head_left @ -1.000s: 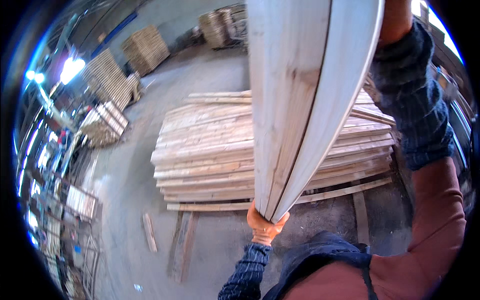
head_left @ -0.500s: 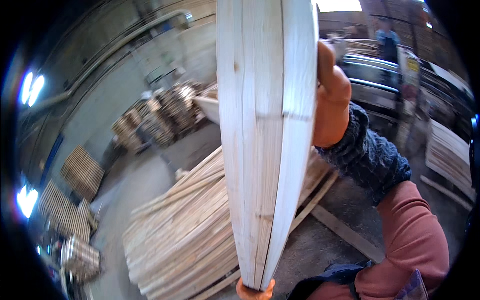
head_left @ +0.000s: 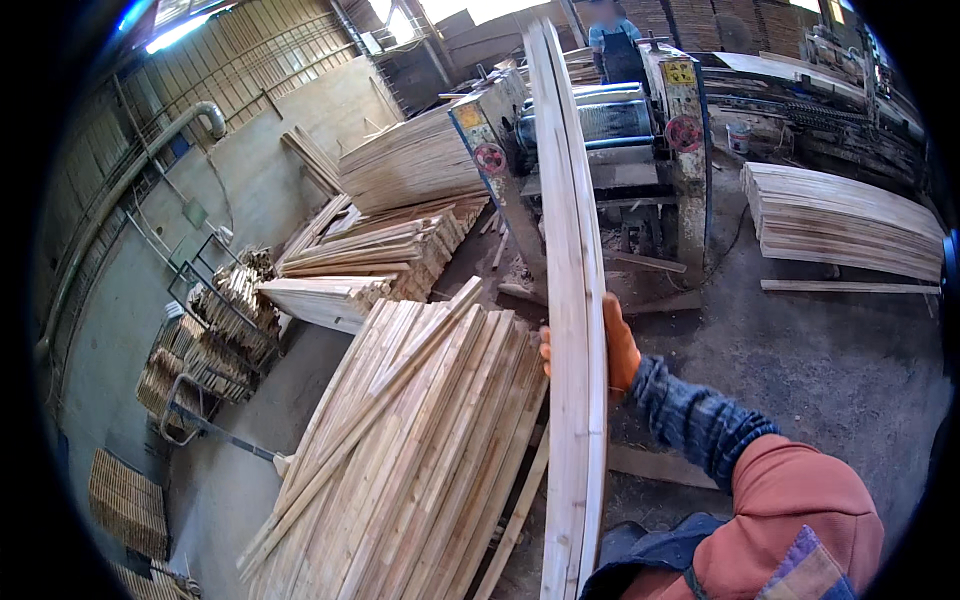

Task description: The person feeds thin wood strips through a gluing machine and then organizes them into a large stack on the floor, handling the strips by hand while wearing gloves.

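Observation:
My right hand, in an orange glove, grips a bundle of long pale wooden boards around its right side. Orange fingertips show at the bundle's left edge, seemingly from the same hand wrapped underneath. The boards lie side by side, running from the lower edge of the picture up toward a roller machine. Their far end overlaps the machine in the picture; whether they touch it I cannot tell. My left hand is out of sight, as is the near end of the boards. To their left lies a large stack of boards.
A loose strip lies slantwise across the near stack. More board piles stand behind it. Another stack sits on the floor at right. A person stands behind the machine. A metal handle stands at left.
The boards' far end has swung down and away, so the machine now shows beyond them. My right hand appears lower in the picture. The orange-gloved hand at the near end has left the view.

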{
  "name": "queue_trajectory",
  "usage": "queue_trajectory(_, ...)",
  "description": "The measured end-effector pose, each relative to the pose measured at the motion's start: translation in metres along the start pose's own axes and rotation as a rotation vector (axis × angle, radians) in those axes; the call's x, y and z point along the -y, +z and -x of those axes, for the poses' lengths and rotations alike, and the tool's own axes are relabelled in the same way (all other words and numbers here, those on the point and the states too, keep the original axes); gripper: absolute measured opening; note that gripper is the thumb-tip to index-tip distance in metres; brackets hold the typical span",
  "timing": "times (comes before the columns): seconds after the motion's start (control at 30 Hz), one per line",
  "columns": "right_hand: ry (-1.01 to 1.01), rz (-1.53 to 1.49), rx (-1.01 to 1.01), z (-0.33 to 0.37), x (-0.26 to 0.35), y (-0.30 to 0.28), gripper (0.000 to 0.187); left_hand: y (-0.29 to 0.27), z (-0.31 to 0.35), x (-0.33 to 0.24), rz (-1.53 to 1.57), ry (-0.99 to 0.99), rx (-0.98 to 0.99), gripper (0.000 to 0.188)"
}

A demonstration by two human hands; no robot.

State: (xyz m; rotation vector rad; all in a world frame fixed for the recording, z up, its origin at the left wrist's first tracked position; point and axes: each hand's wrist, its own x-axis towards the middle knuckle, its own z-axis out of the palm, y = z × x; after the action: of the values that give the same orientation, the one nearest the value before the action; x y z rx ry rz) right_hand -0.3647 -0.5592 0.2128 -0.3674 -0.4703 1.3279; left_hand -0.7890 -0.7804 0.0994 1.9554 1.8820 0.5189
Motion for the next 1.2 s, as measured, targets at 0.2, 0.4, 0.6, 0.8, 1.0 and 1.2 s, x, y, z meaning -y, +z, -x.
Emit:
queue_trajectory(0.2, 0.097, -0.133, -0.221, -0.027, -0.075, -0.081, 0.117, 0.014, -0.106, -0.020, -0.137, 0.066, 0.068, 0.080)
queue_trajectory(0.4, 0.142, -0.304, -0.313, -0.080, -0.106, -0.133, 0.125, 0.029, -0.200, -0.054, -0.236, 0.160, 0.142, 0.081)
queue_trajectory(0.6, 0.102, -0.400, -0.343, -0.155, -0.074, -0.179, 0.130, 0.058, -0.275, -0.103, -0.289, 0.239, 0.197, 0.081)
queue_trajectory(0.8, 0.055, -0.492, -0.271, -0.284, 0.017, -0.276, 0.124, 0.115, -0.342, -0.169, -0.352, 0.257, 0.232, 0.081)
queue_trajectory(1.0, 0.022, -0.291, -0.282, -0.405, 0.129, -0.356, 0.109, 0.156, -0.389, -0.249, -0.508, 0.156, 0.229, 0.081)
queue_trajectory(1.2, 0.070, -0.190, -0.575, -0.465, 0.179, -0.430, 0.110, 0.170, -0.404, -0.313, -0.669, 0.001, 0.313, 0.082)
